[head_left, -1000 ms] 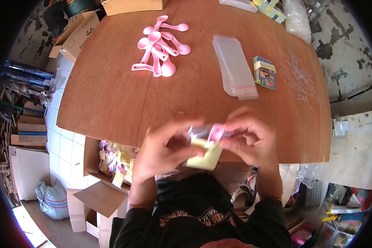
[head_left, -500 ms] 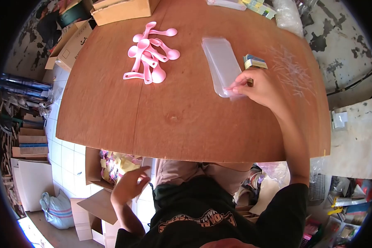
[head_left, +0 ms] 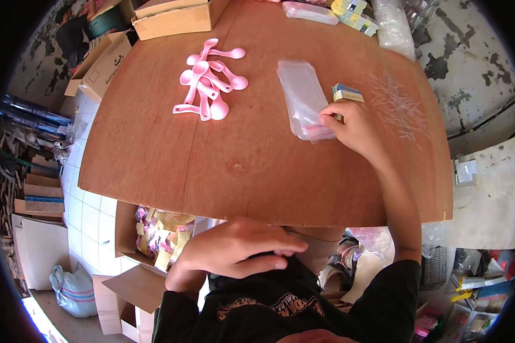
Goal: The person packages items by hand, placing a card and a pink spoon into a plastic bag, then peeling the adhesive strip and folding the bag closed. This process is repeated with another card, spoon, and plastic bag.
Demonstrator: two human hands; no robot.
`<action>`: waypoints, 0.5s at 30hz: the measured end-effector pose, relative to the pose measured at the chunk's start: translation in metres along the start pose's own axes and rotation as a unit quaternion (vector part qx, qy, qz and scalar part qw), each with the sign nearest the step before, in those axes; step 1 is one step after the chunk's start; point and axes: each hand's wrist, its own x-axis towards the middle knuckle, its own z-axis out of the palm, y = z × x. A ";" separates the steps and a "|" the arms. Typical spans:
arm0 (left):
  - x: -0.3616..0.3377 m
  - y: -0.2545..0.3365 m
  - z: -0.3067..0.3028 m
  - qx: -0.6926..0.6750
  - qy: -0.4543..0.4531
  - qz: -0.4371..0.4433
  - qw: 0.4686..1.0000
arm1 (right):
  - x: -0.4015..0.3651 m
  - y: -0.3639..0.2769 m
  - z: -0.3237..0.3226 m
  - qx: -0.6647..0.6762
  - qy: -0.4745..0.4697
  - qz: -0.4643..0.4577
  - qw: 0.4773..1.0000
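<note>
My right hand (head_left: 353, 127) is at the right side of a stack of clear plastic bags (head_left: 301, 91). Its thumb and forefinger are pinched on the edge of a bag, and the bags' lower ends with pinkish strips lie slightly fanned. Just beyond that hand is a small stack of printed cards (head_left: 347, 93). In front of my body, by the table's near edge, my left hand (head_left: 240, 250) hovers with its fingers stretched out and nothing in it. A pile of pink measuring spoons (head_left: 201, 86) lies on the left half of the table.
Thin clear strips (head_left: 397, 108) are scattered on the wooden table (head_left: 240, 177) at right. A cardboard box (head_left: 174, 20) stands at the far left, and a bubble-wrap roll (head_left: 393, 28) at the far right. Below the near edge is an open box of packaged items (head_left: 160, 234).
My left hand has swung up and right, from beside the lower box to in front of my body. My right fingers have moved slightly up along the bags, whose lower ends have spread.
</note>
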 end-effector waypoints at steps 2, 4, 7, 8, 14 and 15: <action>0.012 0.011 -0.006 0.116 0.036 -0.021 0.992 | 0.001 -0.005 -0.003 -0.008 0.004 0.007 1.000; 0.029 0.018 -0.016 0.236 0.013 -0.054 0.970 | 0.001 -0.005 -0.005 -0.021 0.003 -0.002 1.000; 0.055 0.005 -0.036 0.411 -0.007 -0.070 0.909 | 0.003 -0.003 -0.005 -0.037 0.018 -0.012 0.999; 0.062 -0.004 -0.042 0.469 -0.001 -0.055 0.881 | 0.004 -0.002 -0.003 -0.039 0.032 -0.015 0.999; 0.084 -0.058 -0.065 0.508 0.065 -0.028 0.858 | -0.008 -0.033 -0.018 -0.088 0.161 -0.080 0.980; 0.086 -0.048 -0.065 0.507 0.067 -0.027 0.859 | -0.015 -0.046 -0.021 -0.091 0.159 -0.081 0.980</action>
